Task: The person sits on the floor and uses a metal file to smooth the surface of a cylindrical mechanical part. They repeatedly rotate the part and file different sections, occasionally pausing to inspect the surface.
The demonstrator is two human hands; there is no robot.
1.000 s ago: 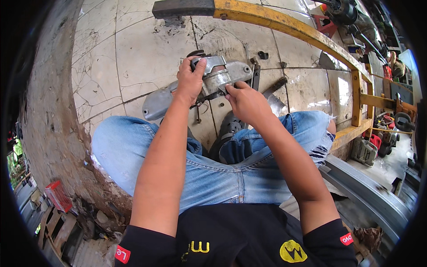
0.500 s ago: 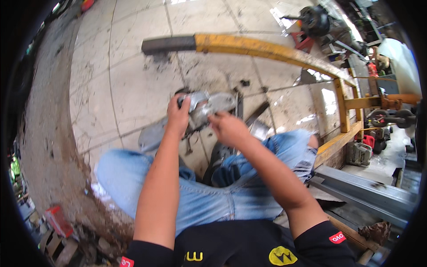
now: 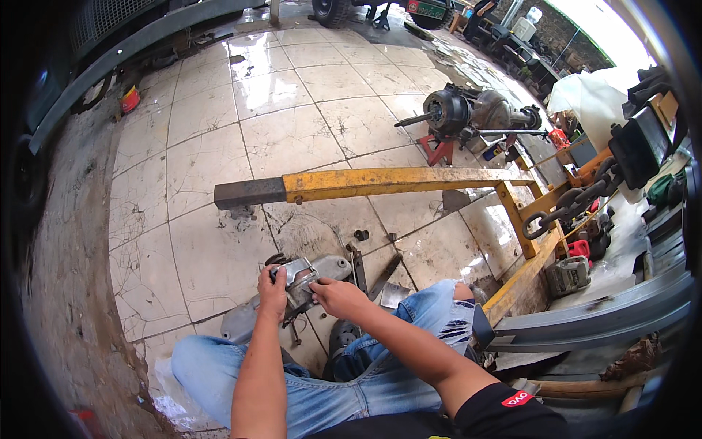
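Down on the floor between my bent knees lies a long grey metal casting (image 3: pixel 333 266) with rounded ends. At its middle is a smaller silver metal part (image 3: pixel 300 268) with a raised, bracket-like top. My left hand (image 3: pixel 272 289) closes round the left side of this part, thumb on top near a dark round piece. From the right, my right hand (image 3: pixel 335 296) comes in with fingers pinched against the same part. What lies between those fingertips is hidden. Below the casting, a small bolt-like piece (image 3: pixel 297 335) is on the tiles.
Beyond my hands a yellow steel beam (image 3: pixel 387 180) with a dark end crosses the floor. Flat metal bars (image 3: pixel 385 276) lie right of the casting. Farther off, an axle assembly (image 3: pixel 468 113) rests on a red stand (image 3: pixel 436 150). A heavy chain (image 3: pixel 570 203) hangs at right.
The view has tipped up, so more floor, the axle and vehicles show. Both hands stay at the silver part, with little visible change in their grip.
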